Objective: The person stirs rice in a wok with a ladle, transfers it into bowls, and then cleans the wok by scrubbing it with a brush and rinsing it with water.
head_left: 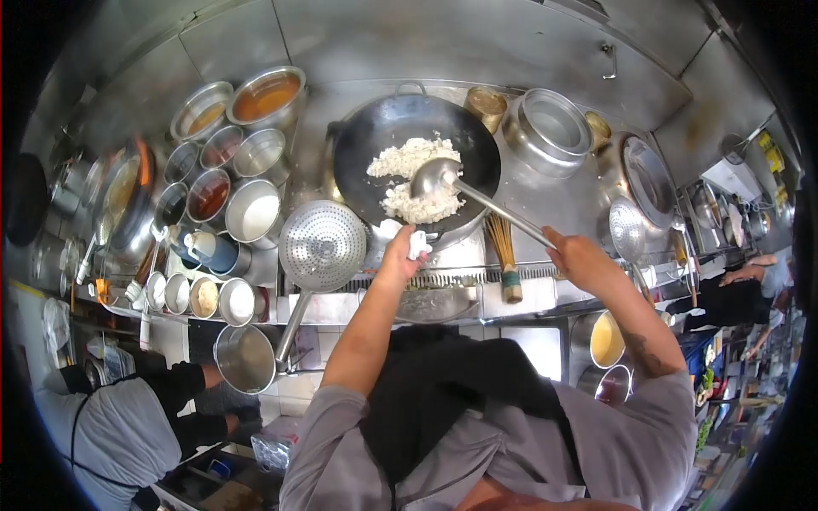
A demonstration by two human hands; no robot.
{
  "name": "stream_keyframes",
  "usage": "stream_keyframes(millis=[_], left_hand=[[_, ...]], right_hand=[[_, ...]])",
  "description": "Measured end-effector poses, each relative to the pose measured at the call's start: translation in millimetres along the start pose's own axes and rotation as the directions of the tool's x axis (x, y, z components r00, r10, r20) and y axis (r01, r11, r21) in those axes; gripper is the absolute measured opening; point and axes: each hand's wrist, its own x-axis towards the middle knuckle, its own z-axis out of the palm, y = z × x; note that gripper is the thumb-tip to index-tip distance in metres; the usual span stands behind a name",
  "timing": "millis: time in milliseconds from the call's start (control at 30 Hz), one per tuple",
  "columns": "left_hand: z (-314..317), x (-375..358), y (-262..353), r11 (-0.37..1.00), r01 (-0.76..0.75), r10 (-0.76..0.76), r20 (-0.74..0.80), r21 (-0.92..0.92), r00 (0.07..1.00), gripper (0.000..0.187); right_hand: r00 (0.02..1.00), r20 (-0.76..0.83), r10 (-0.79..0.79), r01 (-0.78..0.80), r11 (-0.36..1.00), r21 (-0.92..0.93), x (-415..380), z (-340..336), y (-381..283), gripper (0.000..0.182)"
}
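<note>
White rice [409,159] lies in a large black wok [354,140] ahead of me. My right hand [582,258] is wrapped round the long handle of a metal ladle [436,177], whose bowl rests over the rice. At the wok's near rim my left hand [402,254] grips a folded white cloth [417,244]. The wok's near handle is mostly hidden by that hand and cloth. A perforated strainer [323,245] lies to the left of my left hand. A bamboo wok brush [503,255] stands between the wok and my right hand.
Steel pots of sauces and seasonings [256,209] crowd the left side. On the right are a steel pot [550,132], tin cans [486,104] and a second strainer [627,228]. A co-worker [128,430] bends at lower left; another person [758,277] is at far right.
</note>
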Motion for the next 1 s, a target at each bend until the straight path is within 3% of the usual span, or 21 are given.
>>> stream_keyframes(millis=[67,133,200,233,300,433,500,600,667,733,767,833,867,933,967,1000], left_hand=[[-5,11,4,1.0,0.031,-0.031,0.054,0.004,0.998,0.016],[-7,15,1,0.997,0.048,-0.044,0.072,-0.054,0.996,0.012],[0,11,-1,0.998,0.029,-0.029,0.002,-0.064,1.0,0.007],[-1,12,-1,0.997,0.026,-0.026,-0.006,-0.075,1.0,0.007],[-9,20,-1,0.995,0.046,-0.045,0.018,-0.085,0.999,0.01],[-7,18,-2,0.995,0.035,-0.036,-0.002,-0.09,0.999,0.012],[-8,16,-2,0.997,0.035,-0.032,0.039,-0.075,0.999,0.011],[-10,19,-3,0.997,0.031,-0.03,0.005,-0.076,1.0,0.01],[-12,22,-6,0.998,0.027,-0.026,0.011,-0.065,1.0,0.009],[-11,23,-3,0.998,0.009,-0.008,0.014,-0.06,1.0,0.008],[-11,22,-4,0.997,0.001,0.0,0.015,-0.074,1.0,0.008],[-8,21,-6,0.997,0.001,0.001,0.023,-0.08,1.0,0.01],[-8,19,-6,0.996,-0.024,0.026,0.024,-0.081,0.999,0.008],[-10,19,-7,0.995,-0.05,0.051,0.017,-0.086,0.999,0.006],[-10,19,-7,0.994,-0.051,0.053,0.015,-0.095,0.999,0.006],[-9,20,-8,0.994,-0.05,0.052,0.014,-0.102,0.999,0.006]], right_hand=[[0.998,0.038,0.054,-0.051,0.997,-0.061,2,11,3,0.042],[0.998,-0.044,0.039,-0.043,0.996,-0.084,26,73,17,0.039],[0.995,-0.085,0.057,-0.06,0.998,-0.036,62,113,22,0.038],[0.994,-0.088,0.063,-0.066,0.997,-0.033,64,99,14,0.038],[0.998,-0.055,0.043,-0.032,0.98,0.196,57,63,1,0.035],[0.991,-0.134,0.018,0.011,0.977,0.211,-18,29,0,0.031],[0.991,-0.076,0.114,-0.088,0.953,0.29,-40,31,-3,0.028],[0.99,-0.023,0.142,-0.133,0.964,0.232,4,110,1,0.034],[0.988,-0.092,0.123,-0.093,0.957,0.275,56,150,13,0.039],[0.984,-0.068,0.162,-0.092,0.804,0.587,74,121,2,0.039],[0.984,-0.07,0.165,-0.092,0.801,0.591,72,109,2,0.039],[0.959,0.062,0.277,-0.233,0.645,0.727,64,87,2,0.037],[0.959,0.059,0.275,-0.231,0.649,0.724,61,77,1,0.037],[0.962,-0.006,0.272,-0.127,0.469,0.874,58,69,-6,0.036],[0.963,-0.005,0.27,-0.127,0.47,0.873,73,93,-7,0.036],[0.923,-0.176,0.343,-0.047,0.553,0.832,98,136,-9,0.035]])
